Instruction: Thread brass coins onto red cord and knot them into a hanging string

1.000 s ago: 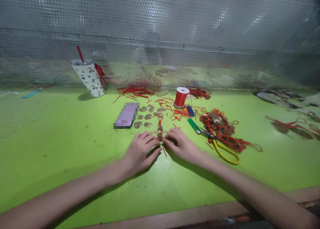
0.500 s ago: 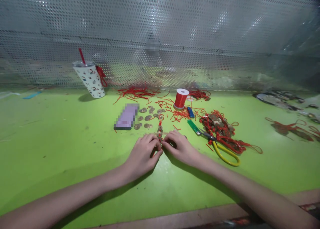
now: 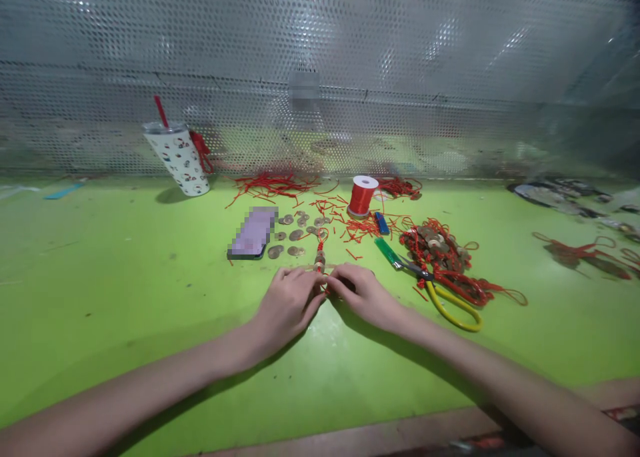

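My left hand [image 3: 287, 305] and my right hand [image 3: 361, 293] rest on the green table [image 3: 120, 277], fingertips meeting in a pinch at the near end of a red cord strung with brass coins [image 3: 319, 260]. The strand runs away from me between the two hands. Both hands have their fingers curled and pressed on the cord. Loose brass coins [image 3: 295, 233] lie just beyond, next to a phone [image 3: 253, 232].
Yellow-handled scissors [image 3: 445, 302] and a green lighter [image 3: 387, 251] lie to the right beside a heap of finished red coin strands [image 3: 440, 250]. A red thread spool [image 3: 363, 195], a blue lighter [image 3: 381, 223], red cord scraps [image 3: 273, 184] and a patterned cup with a straw [image 3: 179, 156] stand farther back by the perforated metal wall.
The hands have drawn slightly closer together and the fingers have shifted on the cord. The short red tail seen below the fingers a second ago is hidden now.
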`<state>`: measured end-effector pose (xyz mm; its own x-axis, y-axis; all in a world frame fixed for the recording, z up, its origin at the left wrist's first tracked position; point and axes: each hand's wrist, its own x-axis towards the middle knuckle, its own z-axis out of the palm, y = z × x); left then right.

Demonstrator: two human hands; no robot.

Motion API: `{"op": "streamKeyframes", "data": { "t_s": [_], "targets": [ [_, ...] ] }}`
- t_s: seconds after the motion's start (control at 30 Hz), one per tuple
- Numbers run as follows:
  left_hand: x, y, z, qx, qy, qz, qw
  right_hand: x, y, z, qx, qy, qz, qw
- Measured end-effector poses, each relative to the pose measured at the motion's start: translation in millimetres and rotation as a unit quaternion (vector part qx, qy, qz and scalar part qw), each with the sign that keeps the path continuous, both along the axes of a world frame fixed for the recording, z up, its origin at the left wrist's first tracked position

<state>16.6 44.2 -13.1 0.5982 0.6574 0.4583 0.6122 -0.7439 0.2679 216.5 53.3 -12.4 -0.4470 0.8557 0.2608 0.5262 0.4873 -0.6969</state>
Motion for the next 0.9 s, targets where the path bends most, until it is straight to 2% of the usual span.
{"op": "streamKeyframes", "data": {
  "t_s": [0.2,0.5,0.63,0.9],
  "targets": [
    [-1.0,4.4,-4.8,0.062,0.013,-0.003,0.998,2.4,-0.4,11.0,-0.049,0.014,0.022,0.998],
    [-3.5,8.4,-5.6,0.082,-0.001,-0.009,0.997,16.2,8.5,16.8,-0.089,-0.009,0.093,0.992],
    [-4.9,9.1,-3.1,0.057,-0.008,-0.005,0.998,22.6,14.1,17.1,-0.106,-0.010,0.110,0.988],
    [-5.8,7.7,-1.6,-0.020,-0.026,0.009,0.999,20.2,12.4,12.0,-0.145,0.040,0.100,0.984]
  ]
}}
